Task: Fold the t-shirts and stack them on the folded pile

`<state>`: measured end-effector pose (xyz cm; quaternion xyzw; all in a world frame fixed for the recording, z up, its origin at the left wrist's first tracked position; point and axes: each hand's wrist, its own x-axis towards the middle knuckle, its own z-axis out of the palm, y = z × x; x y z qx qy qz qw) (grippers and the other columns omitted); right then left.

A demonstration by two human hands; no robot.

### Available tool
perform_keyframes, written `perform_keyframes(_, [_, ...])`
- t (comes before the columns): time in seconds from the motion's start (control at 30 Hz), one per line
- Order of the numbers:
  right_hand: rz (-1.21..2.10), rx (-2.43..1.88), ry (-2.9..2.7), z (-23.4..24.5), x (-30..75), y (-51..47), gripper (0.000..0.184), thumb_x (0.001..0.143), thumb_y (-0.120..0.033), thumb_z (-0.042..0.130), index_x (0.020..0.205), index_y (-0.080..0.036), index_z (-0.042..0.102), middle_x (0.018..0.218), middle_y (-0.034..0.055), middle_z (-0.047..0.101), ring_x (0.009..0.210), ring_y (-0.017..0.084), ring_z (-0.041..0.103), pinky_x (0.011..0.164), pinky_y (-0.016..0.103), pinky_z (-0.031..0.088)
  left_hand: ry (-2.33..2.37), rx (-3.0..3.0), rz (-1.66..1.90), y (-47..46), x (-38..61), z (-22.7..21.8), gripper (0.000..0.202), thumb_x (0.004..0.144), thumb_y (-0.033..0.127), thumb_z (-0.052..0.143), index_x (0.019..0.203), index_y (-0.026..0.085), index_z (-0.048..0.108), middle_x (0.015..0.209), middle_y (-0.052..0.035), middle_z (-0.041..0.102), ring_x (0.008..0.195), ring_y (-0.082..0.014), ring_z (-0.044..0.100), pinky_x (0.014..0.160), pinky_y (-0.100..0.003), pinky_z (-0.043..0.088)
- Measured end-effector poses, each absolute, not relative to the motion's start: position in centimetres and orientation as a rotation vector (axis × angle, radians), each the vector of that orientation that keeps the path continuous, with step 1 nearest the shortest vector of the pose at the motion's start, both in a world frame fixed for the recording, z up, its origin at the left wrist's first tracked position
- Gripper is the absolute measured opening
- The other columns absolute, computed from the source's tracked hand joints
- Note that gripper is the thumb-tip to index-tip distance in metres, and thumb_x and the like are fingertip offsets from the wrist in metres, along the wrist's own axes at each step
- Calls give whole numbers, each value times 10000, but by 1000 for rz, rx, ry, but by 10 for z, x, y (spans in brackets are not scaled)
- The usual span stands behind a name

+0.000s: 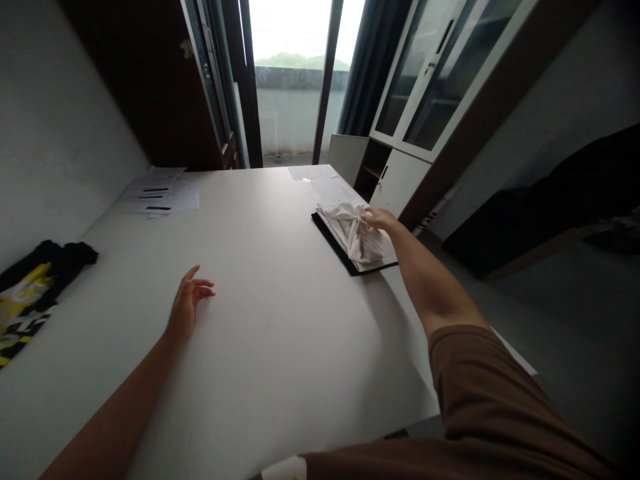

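Stretching far forward and to the right, the right hand (pixel 380 218) lies on a pale cloth (pixel 353 233), its fingers bent down and pressed together on a gathered fold at the cloth's far right corner. The cloth sits directly under and just left of that hand, near the right edge of the worktop (pixel 280 320). It is cream-white, crumpled and bunched, with creases running toward the spot where the fingers close on it, and part of it is drawn up into a loose twist. Beneath it lies a flat black mat (pixel 333 241), whose dark border shows along the cloth's left and near sides. A brown sleeve (pixel 480 380) covers the upper part of the right arm.

The left hand (pixel 187 307) is well apart from the cloth, nearer the body and to the left. It rests on its edge on the bare worktop with fingers loosely spread, holding nothing.

Beyond the right hand, a few sheets of paper (pixel 313 173) lie at the far edge. Far ahead of the left hand is a spread of printed papers (pixel 160 193), and out to its left a black and yellow garment (pixel 30 293) lies in a heap by the wall. A glass-doored cabinet (pixel 425 73) stands past the right hand, next to a bright window (pixel 295 80).
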<state>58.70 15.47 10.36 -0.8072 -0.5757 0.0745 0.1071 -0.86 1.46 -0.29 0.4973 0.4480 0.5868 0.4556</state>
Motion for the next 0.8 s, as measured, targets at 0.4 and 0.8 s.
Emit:
perform_keyframes(0.4, [-77,-2592,-1514,66,592,114,400,944,-377,545,1286,-191,637,1208,190,689,1115,319,652,884,389,498,1183,1323,1368,10,-8,-3,661,943,610,546,1477,228,468,980,-43,688,775,-168,664,832,-360,535])
perform_keyframes(0.8, [-321,-2573,-1604,66,597,106,526,923,-453,591,1337,-130,610,1354,253,570,1273,390,501,1010,501,407,1253,1356,1342,9,-7,0,683,917,628,569,1468,235,479,967,-40,686,776,-180,662,825,-365,540])
